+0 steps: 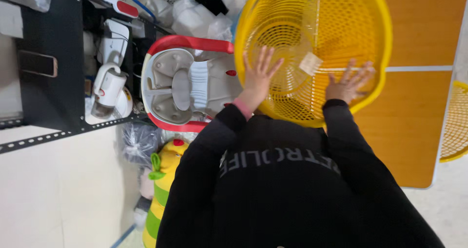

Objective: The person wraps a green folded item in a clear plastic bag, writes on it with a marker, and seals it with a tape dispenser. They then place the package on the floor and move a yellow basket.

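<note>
A large round yellow plastic mesh basket lies on an orange table, its open side facing me. My left hand presses flat against the basket's inside near its left rim, fingers spread. My right hand rests flat on the inside toward the lower right rim, fingers spread as well. A small clear tag sticks to the mesh between my hands. Black sleeves cover both arms, and a pink cuff shows at the left wrist.
A red-and-grey plastic seat stands left of the basket. A black metal shelf holds a white appliance. A yellow-green plush toy lies on the floor. A second yellow basket shows at the right edge.
</note>
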